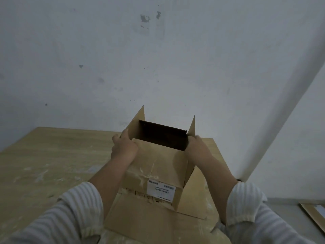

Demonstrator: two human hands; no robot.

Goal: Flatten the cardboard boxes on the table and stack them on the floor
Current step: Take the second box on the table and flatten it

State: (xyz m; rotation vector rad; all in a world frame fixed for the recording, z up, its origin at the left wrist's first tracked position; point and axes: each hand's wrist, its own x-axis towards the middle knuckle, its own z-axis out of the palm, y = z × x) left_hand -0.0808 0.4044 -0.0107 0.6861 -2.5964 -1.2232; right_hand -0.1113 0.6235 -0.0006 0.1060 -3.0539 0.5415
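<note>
— Pale, scuffed plaster wall (158, 59) behind, meeting a light wood-grain desk (52, 155) dusted with white smears. Grip first?

— Left hand (124, 148) clasped over the left side flap (136, 124), thumb inside, fingers wrapped outside. Right hand (197, 150) pressed flat against the right wall near the rim, just under the right side flap (191, 128); fingertips hidden, so cannot tell whether curled over the edge. Both holding the open brown corrugated cardboard box (158, 166).

— And its place?

— Standing tilted near the desk's right edge, toward the front, mouth open and dark inside. White printed shipping label (161, 189) on the near face. Near bottom flap (151, 221) splayed flat on the desk toward the body. Beyond the desk's right edge, down on the grey floor (281, 203), a corner of flat brown cardboard (314, 217).

— Handling?

— Probably light and empty, stiff along the panels, weak at the creases. Best held at opposite walls close to the corners, then pushed diagonally to fold. Smooth faces likely slippery; edges better gripped than pressed.
</note>
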